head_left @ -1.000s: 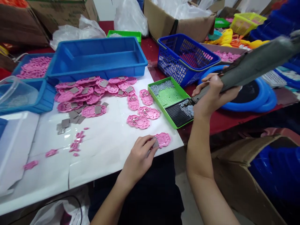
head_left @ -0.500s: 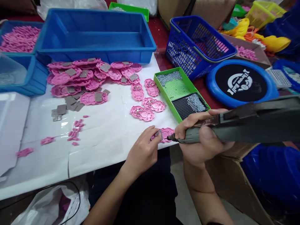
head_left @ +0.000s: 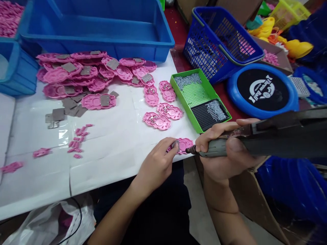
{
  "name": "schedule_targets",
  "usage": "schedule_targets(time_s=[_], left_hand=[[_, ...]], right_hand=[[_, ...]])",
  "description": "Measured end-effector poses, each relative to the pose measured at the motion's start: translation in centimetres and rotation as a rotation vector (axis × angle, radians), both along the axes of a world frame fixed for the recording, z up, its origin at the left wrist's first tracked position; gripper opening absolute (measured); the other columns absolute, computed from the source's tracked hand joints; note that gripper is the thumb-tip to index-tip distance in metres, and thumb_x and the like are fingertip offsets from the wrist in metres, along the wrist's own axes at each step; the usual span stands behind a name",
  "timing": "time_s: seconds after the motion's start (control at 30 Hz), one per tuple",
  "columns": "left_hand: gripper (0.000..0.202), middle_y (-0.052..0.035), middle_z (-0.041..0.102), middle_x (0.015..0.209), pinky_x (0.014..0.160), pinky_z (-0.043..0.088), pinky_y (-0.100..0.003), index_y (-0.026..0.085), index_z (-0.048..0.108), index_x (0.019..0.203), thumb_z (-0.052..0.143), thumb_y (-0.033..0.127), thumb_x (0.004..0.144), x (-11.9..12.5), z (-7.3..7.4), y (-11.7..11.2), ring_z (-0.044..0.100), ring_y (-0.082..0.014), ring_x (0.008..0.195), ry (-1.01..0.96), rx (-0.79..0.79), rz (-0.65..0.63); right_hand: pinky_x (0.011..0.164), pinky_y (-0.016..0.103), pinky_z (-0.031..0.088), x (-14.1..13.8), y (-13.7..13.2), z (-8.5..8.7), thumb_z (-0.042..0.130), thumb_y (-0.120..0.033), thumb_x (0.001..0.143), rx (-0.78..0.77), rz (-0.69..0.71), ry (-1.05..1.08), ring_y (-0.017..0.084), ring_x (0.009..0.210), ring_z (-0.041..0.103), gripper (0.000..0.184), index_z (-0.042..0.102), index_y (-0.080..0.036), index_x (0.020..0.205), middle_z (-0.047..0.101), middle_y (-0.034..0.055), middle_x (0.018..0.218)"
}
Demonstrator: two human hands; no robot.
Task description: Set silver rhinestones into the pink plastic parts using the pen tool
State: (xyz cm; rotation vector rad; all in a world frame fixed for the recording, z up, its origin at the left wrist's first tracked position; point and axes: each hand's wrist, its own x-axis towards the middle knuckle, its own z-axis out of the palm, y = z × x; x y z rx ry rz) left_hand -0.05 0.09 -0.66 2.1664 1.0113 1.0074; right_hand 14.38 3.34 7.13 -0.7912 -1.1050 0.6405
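My left hand grips one end of a pink plastic casing at the table's front edge, its fingers over a grey metal plate on it. In my right hand is a dark green electric screwdriver, lying nearly level. Its tip points left, close above the casing; I cannot tell whether it touches. Several pink casings with metal fittings lie just beyond. Past them stands a green tray of small screws, with a black perforated insert in its near part.
A heap of pink casings lies before a large blue bin. Grey metal plates and small pink pieces are scattered at left. A blue basket and a round blue-rimmed disc stand at right.
The camera view has shifted, so the bins and heap appear farther left and higher. The screwdriver tip has drawn slightly right, away from the grey plate; my left hand keeps its hold.
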Motion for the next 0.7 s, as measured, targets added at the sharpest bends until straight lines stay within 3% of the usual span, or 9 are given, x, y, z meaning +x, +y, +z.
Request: schedule_targets(time_s=[0.17,0.4,0.7], left_hand=[[0.041,-0.0158,0.060,0.133,0.108,0.055,-0.045,0.015,0.059,0.126,0.047,-0.006,0.093,-0.1,-0.1,0.0,0.058,-0.0274,0.129,-0.005,-0.003,-0.007],[0.032,-0.0150,0.062,0.131,0.105,0.057,-0.045,0.017,0.059,0.123,0.048,0.000,0.097,0.0,-0.2,0.1,0.059,-0.0259,0.126,-0.018,0.014,0.006],[0.022,-0.0144,0.065,0.126,0.097,0.060,-0.043,0.017,0.063,0.120,0.053,0.010,0.102,0.1,0.2,0.1,0.063,-0.0250,0.116,0.045,0.023,0.019]], right_hand=[[0.032,0.027,0.038,-0.3,0.1,-0.3,0.070,-0.024,0.084,-0.034,0.034,0.043,0.010,0.037,0.046,0.025,0.069,-0.028,0.108,0.067,-0.0036,0.075],[0.030,0.026,0.031,-1.1,0.4,-0.8,0.070,-0.023,0.081,0.007,-0.069,0.004,0.010,0.037,0.043,0.025,0.070,-0.029,0.106,0.064,-0.0036,0.072],[0.030,0.028,0.034,-0.6,0.2,-0.8,0.070,-0.023,0.083,0.027,-0.112,-0.053,0.011,0.037,0.044,0.025,0.070,-0.030,0.107,0.063,-0.0036,0.073]])
